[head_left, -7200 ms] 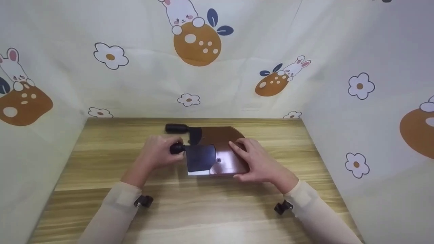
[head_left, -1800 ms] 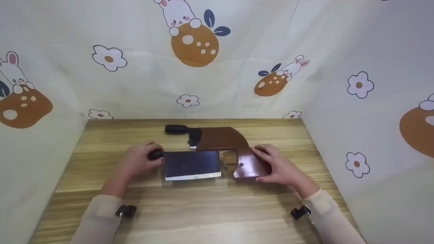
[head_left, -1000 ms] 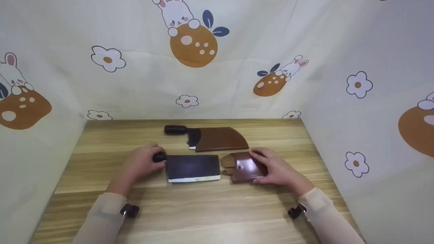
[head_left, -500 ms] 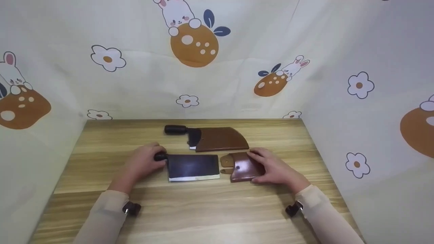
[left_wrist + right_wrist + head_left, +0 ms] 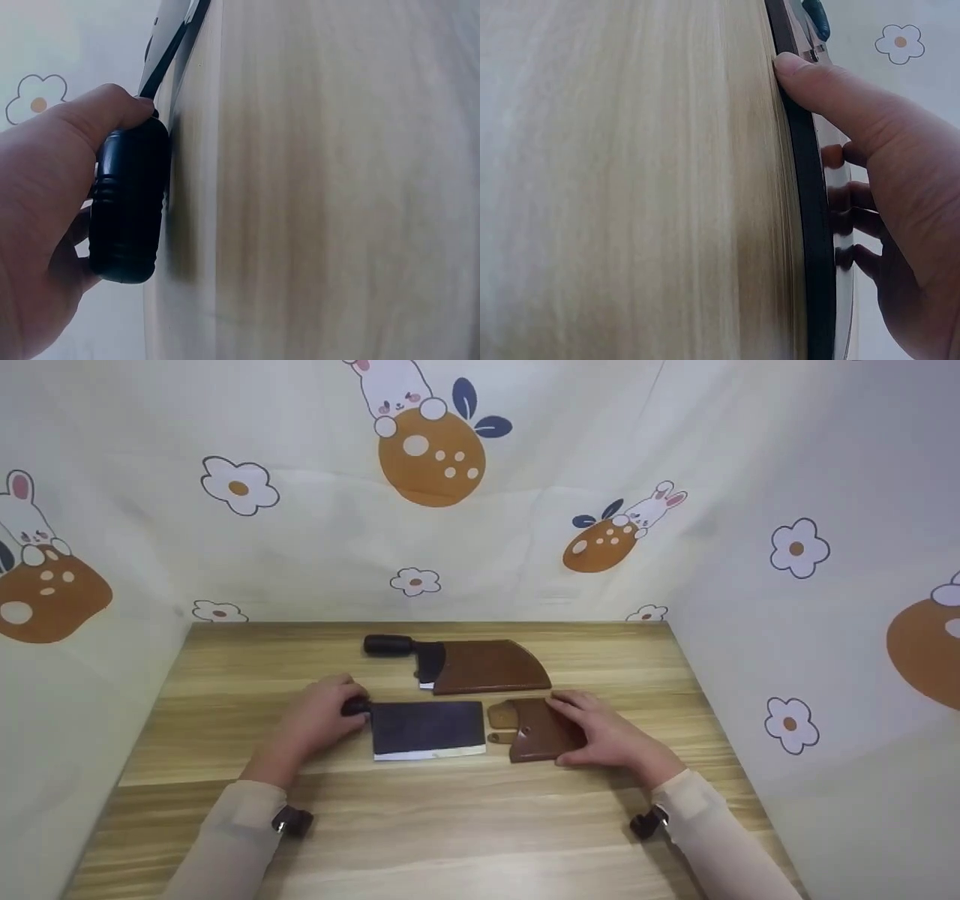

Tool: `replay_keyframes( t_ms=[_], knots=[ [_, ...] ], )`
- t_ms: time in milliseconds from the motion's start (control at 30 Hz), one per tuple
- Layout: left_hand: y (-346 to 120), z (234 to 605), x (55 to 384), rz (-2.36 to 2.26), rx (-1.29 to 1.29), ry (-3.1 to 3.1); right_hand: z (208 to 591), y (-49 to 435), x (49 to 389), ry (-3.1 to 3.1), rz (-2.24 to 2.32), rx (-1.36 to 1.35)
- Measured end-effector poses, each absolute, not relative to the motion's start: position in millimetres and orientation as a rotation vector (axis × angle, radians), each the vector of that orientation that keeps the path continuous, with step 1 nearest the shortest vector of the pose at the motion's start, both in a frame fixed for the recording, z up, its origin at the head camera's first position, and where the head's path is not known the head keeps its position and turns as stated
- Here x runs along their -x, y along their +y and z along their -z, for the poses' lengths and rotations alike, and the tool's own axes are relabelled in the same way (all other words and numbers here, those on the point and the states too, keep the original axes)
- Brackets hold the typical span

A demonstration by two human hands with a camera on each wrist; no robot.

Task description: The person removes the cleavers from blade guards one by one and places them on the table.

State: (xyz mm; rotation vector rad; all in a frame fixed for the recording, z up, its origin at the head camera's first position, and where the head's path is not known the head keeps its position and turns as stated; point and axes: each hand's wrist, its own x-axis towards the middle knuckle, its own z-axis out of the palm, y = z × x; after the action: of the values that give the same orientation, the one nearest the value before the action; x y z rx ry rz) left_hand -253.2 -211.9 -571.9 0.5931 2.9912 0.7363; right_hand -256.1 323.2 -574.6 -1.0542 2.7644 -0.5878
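Gripping, head view: the left hand (image 5: 319, 720) holds the bare cleaver (image 5: 429, 727) by its black handle (image 5: 355, 707); the blade lies on the wooden table (image 5: 420, 825), bright edge toward the person.
Sheath, head view: the right hand (image 5: 607, 735) holds the brown sheath (image 5: 537, 735), two tan tabs pointing at the blade's end, just beside it.
Covered cleaver (image 5: 491, 667), head view: lies beyond both, handle leftward.
Handle, left wrist view: thumb at the blade end, other fingers partly hidden behind.
Sheath edge, right wrist view: thumb against the dark rim, fingertips on the glossy face.
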Motion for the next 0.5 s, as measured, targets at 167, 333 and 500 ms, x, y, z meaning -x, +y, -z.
replay_keyframes(
  t_ms=[167,333,500],
  knots=[
    [-212.3,573.5,253.2,-0.756,-0.609,2.984,576.4,324.0,256.0,2.763,0.604,1.041],
    [-212.7,571.2,252.7,-0.781,-0.624,2.964,578.1,325.9,255.1,2.753,0.625,1.003],
    [-214.8,568.1,252.3,-0.803,-0.627,2.911,577.9,327.0,255.6,2.754,0.693,0.971]
  ],
)
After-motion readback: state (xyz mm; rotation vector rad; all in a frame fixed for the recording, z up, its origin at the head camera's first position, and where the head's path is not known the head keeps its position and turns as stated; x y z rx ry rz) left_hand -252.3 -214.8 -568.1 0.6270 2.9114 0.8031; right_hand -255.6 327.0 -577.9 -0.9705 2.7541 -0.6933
